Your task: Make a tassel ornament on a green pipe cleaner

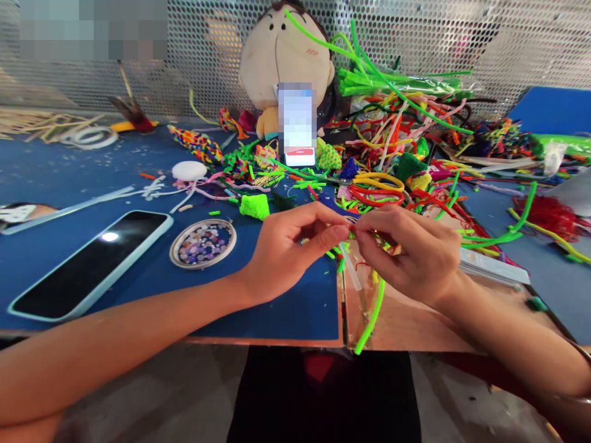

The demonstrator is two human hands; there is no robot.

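My left hand (pixel 295 249) and my right hand (pixel 409 252) meet fingertip to fingertip above the front middle of the table. Both are pinched around something small and reddish (pixel 352 227), mostly covered by the fingers, so I cannot make out what it is. Just below the fingertips a translucent white stick (pixel 351 267) slants downward. A bright green fuzzy stem (pixel 372 317) hangs under my right hand toward the table's front edge. Left of my left hand lie a bright green fuzzy piece (pixel 254 207) and a round dish of beads (pixel 203 244).
A dark-screened phone (pixel 90 267) lies at the left on the blue table (pixel 286 320). Behind the hands stand a lit phone (pixel 298 126) and a plush doll (pixel 286 52). Coloured stems (pixel 406 184) pile up at the back right. A white oval piece (pixel 189 170) sits behind the dish.
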